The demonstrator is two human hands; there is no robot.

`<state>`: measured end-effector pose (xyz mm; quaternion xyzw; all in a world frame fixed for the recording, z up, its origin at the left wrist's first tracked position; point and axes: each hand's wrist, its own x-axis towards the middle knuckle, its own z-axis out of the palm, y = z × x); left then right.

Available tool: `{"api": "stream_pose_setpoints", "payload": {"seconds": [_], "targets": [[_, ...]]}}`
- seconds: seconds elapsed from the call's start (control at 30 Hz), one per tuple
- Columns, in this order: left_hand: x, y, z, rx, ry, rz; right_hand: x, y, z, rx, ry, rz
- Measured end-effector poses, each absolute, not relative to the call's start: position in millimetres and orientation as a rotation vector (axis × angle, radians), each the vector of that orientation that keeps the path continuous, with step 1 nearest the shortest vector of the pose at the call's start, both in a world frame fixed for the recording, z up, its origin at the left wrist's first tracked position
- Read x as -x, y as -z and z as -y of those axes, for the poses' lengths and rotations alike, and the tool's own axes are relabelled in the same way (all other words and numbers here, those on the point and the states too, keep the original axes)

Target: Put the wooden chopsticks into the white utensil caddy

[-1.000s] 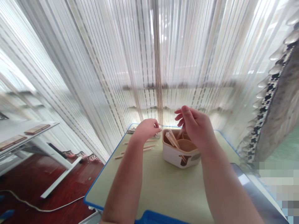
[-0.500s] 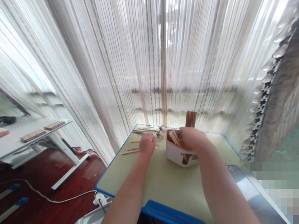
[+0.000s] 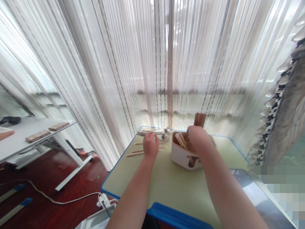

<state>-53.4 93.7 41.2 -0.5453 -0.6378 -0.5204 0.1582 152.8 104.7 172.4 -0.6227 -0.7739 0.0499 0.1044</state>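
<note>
My left hand (image 3: 151, 145) hovers by the left half of the small table, thumb apart from its loosely bent fingers, holding nothing that I can see. Around it lie several wrapped chopsticks (image 3: 135, 154) and, farther back, metal spoons (image 3: 165, 136). A white cutlery box (image 3: 180, 156) with a tan inside stands to the right. Wrapped chopsticks (image 3: 181, 140) lean in its left part, and a bundle of brown chopsticks (image 3: 200, 119) rises behind. My right hand (image 3: 199, 137) reaches over the box with closed fingers; whatever they hold is hidden behind the hand.
The small table (image 3: 166, 184) has a blue edge. A shiny dark panel (image 3: 247, 183) sits at its right. To the left, a white desk (image 3: 14, 140) bears two flat brown blocks (image 3: 38, 135). A white cable (image 3: 59, 202) crosses the floor; striped curtains (image 3: 119, 79) hang behind.
The view has shifted slightly, so the table sits a little farther right. My left hand's thumb and fingers have bent a bit more. My right hand stays at the box, its knuckles slightly higher.
</note>
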Motion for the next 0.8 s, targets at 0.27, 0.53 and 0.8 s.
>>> {"api": "stream_pose_setpoints", "payload": {"seconds": [0.27, 0.53, 0.8], "targets": [[55.7, -48.1, -90.8, 1.475, 1.604, 1.695, -146.7, -179.6, -95.7, 1.958, -0.081, 2.221], [54.1, -47.4, -92.0, 1.505, 1.584, 1.687, -149.0, -187.3, -68.7, 1.623, 0.266, 2.285], [53.2, -47.2, -91.4, 1.457, 1.534, 1.756, -148.0, -185.1, -75.2, 1.483, 0.225, 2.422]]}}
